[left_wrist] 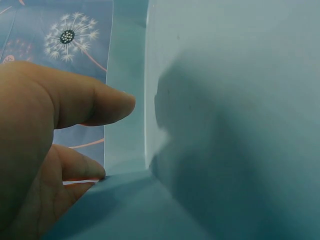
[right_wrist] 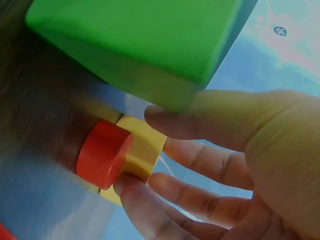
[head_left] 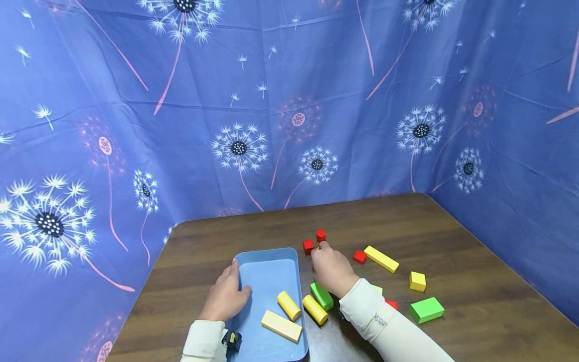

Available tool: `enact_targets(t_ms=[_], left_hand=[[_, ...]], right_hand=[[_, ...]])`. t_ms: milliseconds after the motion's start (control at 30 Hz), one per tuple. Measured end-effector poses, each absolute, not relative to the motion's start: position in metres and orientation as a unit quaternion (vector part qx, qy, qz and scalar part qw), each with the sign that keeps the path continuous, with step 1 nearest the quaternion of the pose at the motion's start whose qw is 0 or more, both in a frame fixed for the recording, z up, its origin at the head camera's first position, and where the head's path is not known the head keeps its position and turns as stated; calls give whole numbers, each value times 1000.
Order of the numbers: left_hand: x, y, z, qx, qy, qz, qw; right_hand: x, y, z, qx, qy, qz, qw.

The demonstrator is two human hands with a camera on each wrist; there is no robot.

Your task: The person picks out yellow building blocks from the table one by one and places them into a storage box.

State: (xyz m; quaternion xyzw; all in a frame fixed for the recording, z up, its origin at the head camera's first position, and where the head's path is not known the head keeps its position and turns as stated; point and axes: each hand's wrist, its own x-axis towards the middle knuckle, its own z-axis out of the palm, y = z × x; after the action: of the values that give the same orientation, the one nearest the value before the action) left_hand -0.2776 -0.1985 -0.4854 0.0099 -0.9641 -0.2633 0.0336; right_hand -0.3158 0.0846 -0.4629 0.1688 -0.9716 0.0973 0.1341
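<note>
My left hand (head_left: 225, 294) rests at the left side of the blue tray (head_left: 268, 256). Its thumb (left_wrist: 107, 104) reaches over the inside, while the other fingers lie along the outer side of the wall. To the right of the tray, my right hand (head_left: 332, 269) reaches down to the table, thumb and fingers around a yellow block (right_wrist: 145, 147). A red cylinder (right_wrist: 103, 154) overlaps that block in the right wrist view, close to the fingertips. Much of the yellow block is hidden from above. A green block (head_left: 321, 295) lies near the right wrist.
Inside the tray lie a yellow cylinder (head_left: 288, 305) and a long pale yellow block (head_left: 281, 326). Another yellow cylinder (head_left: 315, 309) touches the tray's right side. Beyond the right hand are a red cube (head_left: 308, 247) and a red cylinder (head_left: 320, 236). Several blocks spread rightward.
</note>
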Motion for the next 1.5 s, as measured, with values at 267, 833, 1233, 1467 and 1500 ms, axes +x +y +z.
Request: enact_targets(t_ms=[267,833,1233,1467,1500], left_hand=[[-277,-197,-487,7,-964,-262,38],[-283,-194,-487,-3,-965,-259,47],[-280,-196,-487,4,-964,-264,38],[-277,-200,-485,-2,-966,-254,47],[-277,-200,-485,-4,-966,-253,46]], right_hand=[[-313,85,-462,167,-970,98,147],[-318,90,-465,172,-968,93,155],[-305,80,-450,173,-961,105,188],[-293,72,-443,215,-947,89,223],[-291,72,-443,217,-946,88,222]])
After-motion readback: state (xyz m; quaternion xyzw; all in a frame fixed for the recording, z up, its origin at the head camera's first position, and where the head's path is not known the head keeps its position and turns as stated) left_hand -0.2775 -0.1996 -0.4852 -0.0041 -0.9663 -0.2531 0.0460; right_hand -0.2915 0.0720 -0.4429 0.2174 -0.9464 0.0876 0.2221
